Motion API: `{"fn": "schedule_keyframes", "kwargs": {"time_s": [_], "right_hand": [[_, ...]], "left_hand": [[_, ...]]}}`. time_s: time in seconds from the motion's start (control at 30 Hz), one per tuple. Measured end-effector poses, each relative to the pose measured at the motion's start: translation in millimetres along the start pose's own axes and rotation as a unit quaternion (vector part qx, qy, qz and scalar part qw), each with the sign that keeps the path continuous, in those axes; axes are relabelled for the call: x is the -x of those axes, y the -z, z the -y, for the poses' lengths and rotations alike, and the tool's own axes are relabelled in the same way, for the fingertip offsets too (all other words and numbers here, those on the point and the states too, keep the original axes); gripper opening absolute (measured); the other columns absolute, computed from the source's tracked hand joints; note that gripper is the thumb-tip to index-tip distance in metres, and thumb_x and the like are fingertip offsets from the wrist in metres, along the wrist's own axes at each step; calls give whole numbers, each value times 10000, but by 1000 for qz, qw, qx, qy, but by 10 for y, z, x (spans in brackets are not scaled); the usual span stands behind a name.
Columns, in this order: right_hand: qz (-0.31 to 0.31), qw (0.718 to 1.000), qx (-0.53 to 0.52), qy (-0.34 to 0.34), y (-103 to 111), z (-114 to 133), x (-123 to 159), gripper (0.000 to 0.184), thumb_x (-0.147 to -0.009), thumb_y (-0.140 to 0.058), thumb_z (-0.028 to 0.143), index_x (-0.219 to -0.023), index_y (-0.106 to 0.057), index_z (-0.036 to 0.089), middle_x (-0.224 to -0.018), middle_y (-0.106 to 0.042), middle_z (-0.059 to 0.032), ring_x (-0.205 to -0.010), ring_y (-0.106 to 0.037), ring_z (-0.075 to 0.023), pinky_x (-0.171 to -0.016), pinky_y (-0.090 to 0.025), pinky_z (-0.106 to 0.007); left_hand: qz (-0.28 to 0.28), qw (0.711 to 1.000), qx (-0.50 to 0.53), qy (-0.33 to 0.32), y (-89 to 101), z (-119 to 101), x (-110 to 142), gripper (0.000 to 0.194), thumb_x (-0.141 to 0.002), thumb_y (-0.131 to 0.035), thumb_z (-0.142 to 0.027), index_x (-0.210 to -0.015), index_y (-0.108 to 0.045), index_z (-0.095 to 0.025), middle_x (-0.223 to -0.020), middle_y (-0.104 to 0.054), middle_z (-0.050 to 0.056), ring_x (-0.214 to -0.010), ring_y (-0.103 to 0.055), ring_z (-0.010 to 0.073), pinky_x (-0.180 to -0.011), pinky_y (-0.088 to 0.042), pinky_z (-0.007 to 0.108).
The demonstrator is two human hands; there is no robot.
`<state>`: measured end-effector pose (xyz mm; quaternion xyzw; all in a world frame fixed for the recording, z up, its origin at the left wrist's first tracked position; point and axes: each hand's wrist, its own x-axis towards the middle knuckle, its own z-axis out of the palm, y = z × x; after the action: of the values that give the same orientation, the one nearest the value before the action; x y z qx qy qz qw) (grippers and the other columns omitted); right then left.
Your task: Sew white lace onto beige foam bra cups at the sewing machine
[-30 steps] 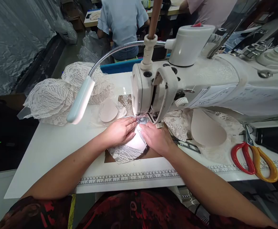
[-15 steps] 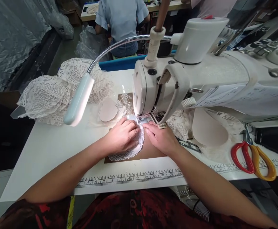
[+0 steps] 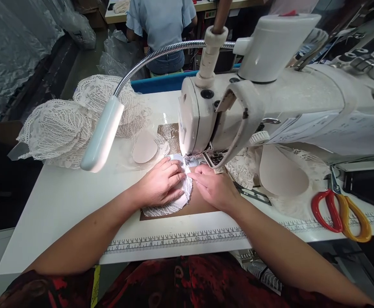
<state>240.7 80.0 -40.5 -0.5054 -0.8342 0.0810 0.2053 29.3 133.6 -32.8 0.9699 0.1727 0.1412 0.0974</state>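
Note:
A white lace-edged, cup-shaped fabric piece lies under the needle area of the sewing machine. Palm down, my left hand rests over it, with its fingers slightly bent, a little apart and pressing on the fabric. The thumb of that hand is hidden. From the other side, my right hand pinches the edge of the piece near the presser foot, its index finger pointing forward and the others curled. The bright lamp light washes out detail at the needle.
A lamp hangs on a bent metal neck at left. Lace pieces are piled behind it, near a beige cup. Another cup, scissors and a dark phone-like object lie right. A ruler strip lines the front edge. A person sits beyond.
The fabric piece and my left hand have shifted slightly left. My right fingertips have moved a little back towards me along the edge. The whole view has tilted slightly.

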Motion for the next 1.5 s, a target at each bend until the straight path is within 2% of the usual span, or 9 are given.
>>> {"fn": "schedule_keyframes", "kwargs": {"time_s": [0.13,0.33,0.47,0.6,0.87,1.13,1.5], "right_hand": [[3,1000,6,-12,-21,7,4,359,-824,-428,84,-1006,-714,202,-853,-644,-39,-691,-494,-149,-609,-363,-260],[19,999,24,-36,-43,18,-49,413,-814,-418,67,-1099,-688,194,-880,-653,-62,-765,-533,-181,-660,-418,-279],[24,998,22,-45,-82,-16,-66,443,-818,-405,61,-1160,-660,182,-958,-659,-83,-841,-562,-200,-742,-462,-306],[4,999,8,-35,-104,-49,-59,428,-812,-410,60,-1137,-665,174,-1006,-666,-89,-898,-581,-214,-815,-480,-341],[-43,998,-6,-53,-92,-39,-42,355,-842,-453,111,-1085,-685,226,-981,-679,-64,-891,-601,-206,-795,-489,-323],[-3,999,19,-33,-137,-30,-25,383,-848,-464,114,-1144,-668,247,-932,-667,-64,-851,-580,-200,-760,-477,-312],[-15,999,30,-34,-172,-19,-41,361,-870,-439,118,-1120,-675,226,-885,-651,-74,-827,-560,-193,-735,-453,-288]], "left_hand": [[-4,1000,4,-1,12,39,6,364,-874,-517,-337,-1150,-582,-109,-1077,-588,176,-1111,-506,309,-962,-406,508],[-3,1000,-9,13,34,130,-11,349,-886,-494,-342,-1143,-578,-121,-1057,-586,152,-1086,-509,299,-939,-415,487],[-8,999,-27,17,33,151,-19,346,-884,-490,-327,-1144,-579,-117,-1068,-588,157,-1101,-504,310,-950,-403,499],[-8,999,-45,3,31,120,-32,313,-891,-467,-249,-1144,-584,-106,-1109,-594,166,-1125,-496,306,-982,-381,517],[-4,999,-6,-45,-3,103,-43,325,-888,-442,-164,-1179,-567,-92,-1157,-599,179,-1129,-503,289,-943,-439,484],[-11,999,5,-38,-51,141,8,338,-898,-450,-193,-1193,-580,-90,-1219,-593,163,-1140,-510,274,-970,-445,455],[-6,1000,-25,-6,-42,141,-18,349,-914,-428,-202,-1211,-582,-100,-1238,-598,161,-1151,-516,275,-988,-430,475]]}}
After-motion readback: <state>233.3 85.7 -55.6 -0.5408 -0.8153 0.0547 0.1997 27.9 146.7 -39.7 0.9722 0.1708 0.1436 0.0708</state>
